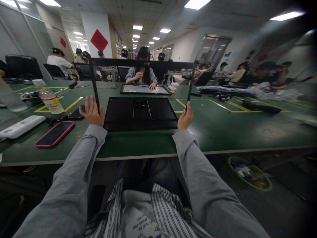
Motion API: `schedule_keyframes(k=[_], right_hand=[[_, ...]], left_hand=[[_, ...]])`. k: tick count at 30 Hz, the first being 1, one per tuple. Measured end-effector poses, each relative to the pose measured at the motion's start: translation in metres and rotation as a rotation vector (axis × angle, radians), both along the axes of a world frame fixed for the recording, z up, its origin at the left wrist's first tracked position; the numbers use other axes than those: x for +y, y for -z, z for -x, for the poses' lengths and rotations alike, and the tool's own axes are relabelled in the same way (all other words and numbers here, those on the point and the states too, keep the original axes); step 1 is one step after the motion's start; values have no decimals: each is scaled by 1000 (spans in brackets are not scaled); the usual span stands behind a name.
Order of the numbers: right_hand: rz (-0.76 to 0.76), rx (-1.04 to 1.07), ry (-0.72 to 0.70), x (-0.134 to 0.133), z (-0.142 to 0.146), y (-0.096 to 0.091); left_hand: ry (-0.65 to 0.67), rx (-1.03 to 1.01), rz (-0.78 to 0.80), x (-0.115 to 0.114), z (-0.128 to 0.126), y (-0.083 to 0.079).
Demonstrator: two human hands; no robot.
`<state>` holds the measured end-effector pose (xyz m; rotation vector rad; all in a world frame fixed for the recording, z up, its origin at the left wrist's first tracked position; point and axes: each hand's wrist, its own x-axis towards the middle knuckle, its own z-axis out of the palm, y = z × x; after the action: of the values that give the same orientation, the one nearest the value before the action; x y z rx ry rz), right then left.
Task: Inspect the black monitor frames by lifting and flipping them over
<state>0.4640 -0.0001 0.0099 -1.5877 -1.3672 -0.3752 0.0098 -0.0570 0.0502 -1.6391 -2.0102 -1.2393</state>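
A thin black rectangular frame [168,65] stands raised in front of me, its top bar level and its two side bars running down to my hands. My left hand [93,113] is at the lower left side bar, fingers partly spread and the bar against the thumb side. On the opposite bar, my right hand [185,116] is closed with the thumb up. Between my hands a black flat panel [119,110] with a recessed middle section lies on the green table [138,142]. Whether the frame's lower edge touches the panel, I cannot tell.
Left are a pink-edged phone [54,134], a white device [23,127], and a bottle [52,101]. A person [146,74] sits opposite with a pale panel [133,88]. A black power tool [260,106] lies right; a green basket [267,186] stands below.
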Motion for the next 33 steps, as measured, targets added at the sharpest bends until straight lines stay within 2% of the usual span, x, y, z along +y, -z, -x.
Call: schedule_keyframes(k=[3, 5, 8, 15, 21, 26, 33], right_hand=[[-64, 33, 57, -13, 4, -12], [-60, 24, 62, -15, 5, -12], [10, -21, 30, -7, 4, -2], [298, -4, -48, 16, -3, 29], [393, 9, -41, 15, -6, 27], [478, 16, -20, 15, -7, 25], [456, 32, -70, 20, -15, 31]], left_hand=[[-23, -1, -48, -6, -2, -8], [-10, 10, -30, -5, -1, -7], [9, 24, 34, 2, -1, 0], [51, 64, 272, 18, 3, 19], [100, 65, 313, 24, 10, 24], [78, 87, 342, 30, 14, 32], [60, 88, 368, 29, 15, 31]])
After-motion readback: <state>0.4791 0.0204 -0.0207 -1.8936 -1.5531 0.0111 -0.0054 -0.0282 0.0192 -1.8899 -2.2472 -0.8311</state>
